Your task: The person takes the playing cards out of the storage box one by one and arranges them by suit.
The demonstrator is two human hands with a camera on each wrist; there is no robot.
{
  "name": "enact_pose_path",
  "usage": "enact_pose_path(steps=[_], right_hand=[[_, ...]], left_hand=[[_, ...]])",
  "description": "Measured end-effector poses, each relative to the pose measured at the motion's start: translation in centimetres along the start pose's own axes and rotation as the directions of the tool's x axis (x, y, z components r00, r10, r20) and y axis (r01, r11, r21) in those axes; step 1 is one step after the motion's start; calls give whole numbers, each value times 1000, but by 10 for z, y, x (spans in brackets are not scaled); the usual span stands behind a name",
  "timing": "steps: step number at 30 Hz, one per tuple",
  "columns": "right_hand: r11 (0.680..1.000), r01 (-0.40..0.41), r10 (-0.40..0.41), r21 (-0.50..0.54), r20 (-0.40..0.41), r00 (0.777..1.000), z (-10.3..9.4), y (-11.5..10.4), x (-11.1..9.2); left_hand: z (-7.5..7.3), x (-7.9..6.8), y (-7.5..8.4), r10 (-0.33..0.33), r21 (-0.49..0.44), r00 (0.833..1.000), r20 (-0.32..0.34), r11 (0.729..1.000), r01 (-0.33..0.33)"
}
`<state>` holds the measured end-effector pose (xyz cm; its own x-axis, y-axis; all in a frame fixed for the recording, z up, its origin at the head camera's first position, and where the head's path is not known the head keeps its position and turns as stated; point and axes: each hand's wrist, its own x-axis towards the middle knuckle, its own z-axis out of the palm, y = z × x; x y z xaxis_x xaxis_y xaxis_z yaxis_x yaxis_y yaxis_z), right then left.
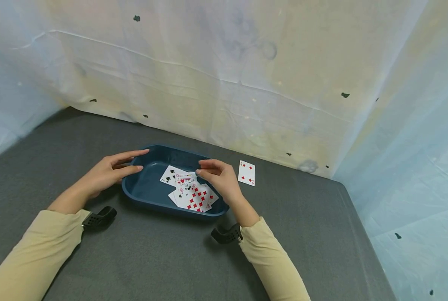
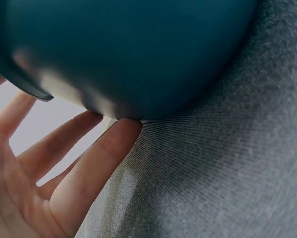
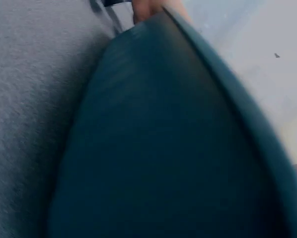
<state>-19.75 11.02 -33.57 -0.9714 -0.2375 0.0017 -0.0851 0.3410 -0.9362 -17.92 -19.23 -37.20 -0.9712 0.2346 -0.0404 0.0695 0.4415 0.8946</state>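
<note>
Several cards (image 1: 199, 198), in blue tray (image 1: 145, 184), beside right grip (image 1: 221, 179)

Your dark blue tray (image 1: 146, 184) sits upright; face-up playing cards (image 1: 198, 198) overlap inside; one diamonds card (image 1: 246, 172) lies outside, right.

Your head view: soft, even light, cards (image 1: 198, 198) legible, shadows beside your sleeves (image 1: 43, 246). Left wrist view: dim, dull sheen on tray (image 2: 113, 54). Right wrist view: tray dark, blurred.

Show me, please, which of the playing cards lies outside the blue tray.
It is the diamonds card on the dark table, right of the blue tray; the other visible cards overlap inside it.
</note>
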Motion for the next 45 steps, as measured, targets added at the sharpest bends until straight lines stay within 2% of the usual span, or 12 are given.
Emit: enact_pose_path(steps=[7, 11, 15, 22, 27, 32, 34, 37, 40, 42, 44, 45], right_hand=[[990, -64, 77, -126, 99, 992, 6, -1, 0], [967, -53, 90, -250, 141, 986, 9, -2, 1], [919, -33, 104, -392, 161, 982, 12, -1, 1], [797, 6, 144, -604, 200, 969, 17, 0, -3], [750, 19, 170, -661, 220, 961, 18, -1, -3], [759, 20, 188, -651, 248, 950, 17, -1, -3], [749, 21, 195, -662, 251, 948, 17, -2, -4], [710, 32, 200, -703, 246, 948, 16, -4, -7], [654, 54, 213, -755, 252, 944, 16, -6, -10], [633, 60, 215, -772, 250, 944, 16, -6, -11], [638, 62, 205, -768, 247, 947, 15, -5, -11], [656, 59, 195, -752, 244, 950, 14, -6, -11]], left_hand=[[-1, -1, -1, 0, 4, 1000, -1, 1000, 0], [-2, -2, -1, 0, 2, 1000, 7, 1000, 0], [-2, -3, -1, -2, -3, 1000, 11, 1000, 2], [-1, -3, 0, -3, -7, 1000, 12, 1000, 3], [-1, -3, 0, -9, -7, 1000, 6, 1000, 9], [-1, -1, 0, -16, -2, 1000, 9, 1000, 16], [-1, -1, 0, -18, -2, 1000, 10, 1000, 18], [-1, 0, 0, -20, -3, 1000, 11, 1000, 20], [-1, 0, 1, -16, -7, 1000, 16, 1000, 17], [0, 0, 2, -15, -11, 1000, 20, 1000, 16], [0, 0, 2, -14, -15, 1000, 23, 1000, 14], [0, 0, 2, -14, -13, 1000, 24, 1000, 14]])
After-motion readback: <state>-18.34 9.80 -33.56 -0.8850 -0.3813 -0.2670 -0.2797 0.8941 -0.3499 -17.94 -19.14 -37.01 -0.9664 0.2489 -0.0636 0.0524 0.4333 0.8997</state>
